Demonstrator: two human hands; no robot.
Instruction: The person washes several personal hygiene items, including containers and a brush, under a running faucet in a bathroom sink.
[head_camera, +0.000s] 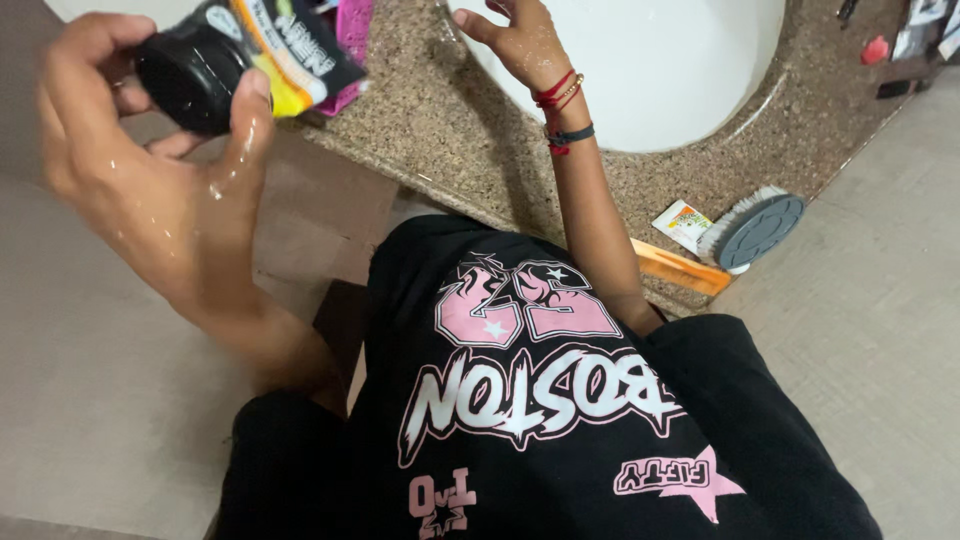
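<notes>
Gripping black tube (240, 60) cap-end in wet left hand (120, 140), thumb and fingers wrapping round the cap, holding it up over countertop (470, 130) edge. Hovering right hand (520, 40) open, fingers spreading, over white sink (660, 70). Lying on the counter near the edge: grey scrub brush (755, 230), orange comb (680, 268).

Grey scrub brush (757, 229) on speckled counter (450, 130) beside white basin (680, 90).

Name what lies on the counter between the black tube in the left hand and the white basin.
In the head view, a pink item and bare speckled countertop lie between the black tube and white basin.
</notes>
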